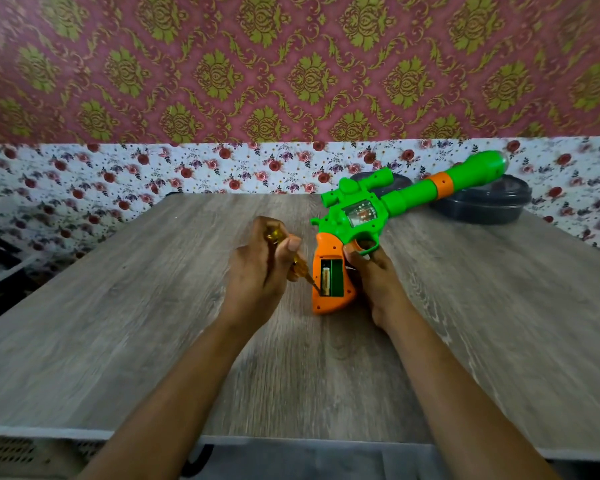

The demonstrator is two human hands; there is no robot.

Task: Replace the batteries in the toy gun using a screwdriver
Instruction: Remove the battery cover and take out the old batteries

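Observation:
A green toy gun with an orange grip lies on the wooden table, barrel pointing to the far right. The battery compartment in the grip stands uncovered, with one battery in its left slot. My left hand is wrapped around a yellow-handled screwdriver, whose tip touches the lower left edge of the compartment beside the battery. My right hand holds the grip from the right, thumb near the trigger guard. The compartment cover is not visible.
Two dark round lidded containers stand at the table's back right, under the gun's barrel. A floral wall covering runs behind the table. Dark shelving sits off the table's left edge.

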